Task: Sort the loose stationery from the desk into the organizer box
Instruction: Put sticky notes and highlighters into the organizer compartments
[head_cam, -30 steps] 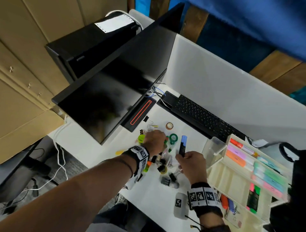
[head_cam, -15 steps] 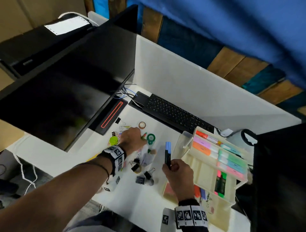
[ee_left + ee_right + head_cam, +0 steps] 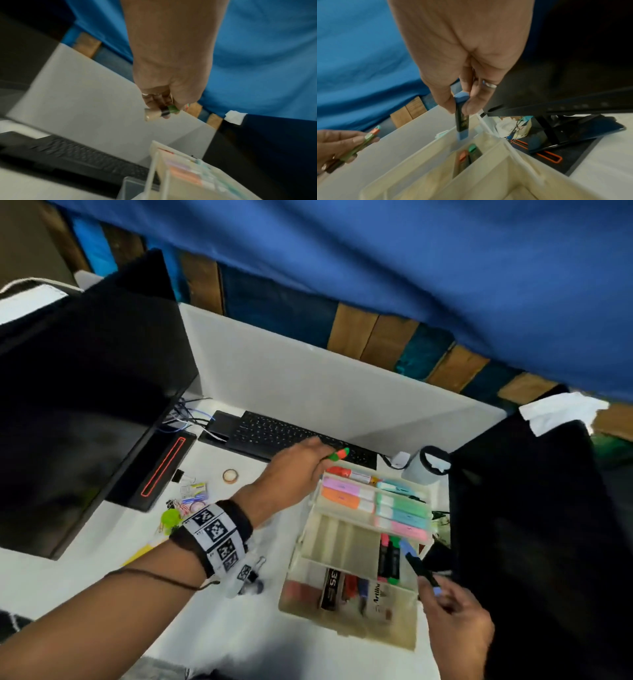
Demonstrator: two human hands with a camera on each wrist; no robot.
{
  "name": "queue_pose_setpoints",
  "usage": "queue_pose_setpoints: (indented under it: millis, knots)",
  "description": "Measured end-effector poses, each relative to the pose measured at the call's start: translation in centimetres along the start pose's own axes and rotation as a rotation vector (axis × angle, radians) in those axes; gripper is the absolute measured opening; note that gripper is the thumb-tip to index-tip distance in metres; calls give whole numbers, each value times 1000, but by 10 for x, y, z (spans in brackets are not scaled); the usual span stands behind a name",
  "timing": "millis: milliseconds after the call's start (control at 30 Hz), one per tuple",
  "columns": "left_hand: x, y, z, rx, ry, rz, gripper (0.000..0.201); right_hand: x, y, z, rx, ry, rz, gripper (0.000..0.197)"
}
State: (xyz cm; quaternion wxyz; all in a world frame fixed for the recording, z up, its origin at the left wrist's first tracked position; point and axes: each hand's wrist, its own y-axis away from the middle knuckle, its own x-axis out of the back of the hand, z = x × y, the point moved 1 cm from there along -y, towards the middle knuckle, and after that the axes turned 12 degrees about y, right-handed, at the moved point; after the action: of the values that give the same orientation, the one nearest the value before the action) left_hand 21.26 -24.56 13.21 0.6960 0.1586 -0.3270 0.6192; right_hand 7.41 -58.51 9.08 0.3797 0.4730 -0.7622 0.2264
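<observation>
The cream organizer box [image 3: 342, 539] stands open on the desk, its top tray full of pastel highlighters. My left hand [image 3: 323, 457] hovers over the box's far left corner and grips a green pen with an orange band [image 3: 339, 454]; the left wrist view shows its beige and black end [image 3: 154, 114]. My right hand [image 3: 428, 580] pinches a blue-capped black highlighter [image 3: 414, 559] by its rear end. It points down into the compartment [image 3: 489, 151] that holds a pink highlighter [image 3: 463, 155] and a green highlighter [image 3: 473, 148]. In the right wrist view the blue highlighter [image 3: 462, 120] hangs just above them.
A loose pile of stationery remains left of the box: a tape roll [image 3: 230, 475], binder clips [image 3: 253, 570], paper clips [image 3: 178, 505], a green round item [image 3: 170, 517]. A black keyboard [image 3: 274, 436] lies behind, a monitor [image 3: 85, 405] at left, a black object [image 3: 531, 508] close at right.
My left hand has lifted the green pen from the pile and moved right to the box. My right hand has carried the blue highlighter right, over the highlighter compartment.
</observation>
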Motion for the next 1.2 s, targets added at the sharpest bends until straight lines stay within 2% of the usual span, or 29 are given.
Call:
queue_pose_setpoints:
  millis: [100,167,267,433,533,667,767,900,1000,1200]
  knots:
    - [-16,-19,24,-37,-123,-113,23,-3,-8,7,41,79,31,20]
    - [-27,-30,33,-55,-211,-168,29,-11,-12,9,84,122,21,20]
    - [-43,-43,40,-57,-311,-199,43,-24,-17,12,59,166,-39,16]
    - [-66,-54,47,-55,-411,-217,39,-45,-21,31,58,221,-149,32]
    - [-76,-56,44,-33,-398,-195,39,-49,-20,37,97,230,-152,27]
    - [-79,-57,42,-8,-318,-109,25,-53,-18,45,164,149,-142,12]
    - [-82,-59,39,-1,-299,-98,23,-54,-17,48,191,136,-139,7]
    - [-88,-64,31,15,-296,-72,20,-49,-18,45,219,133,-128,9]
    - [-90,-68,26,39,-319,-64,25,-46,-21,44,238,136,-121,10]
    - [-86,-67,25,13,-274,-117,25,-40,-23,37,256,155,-142,9]
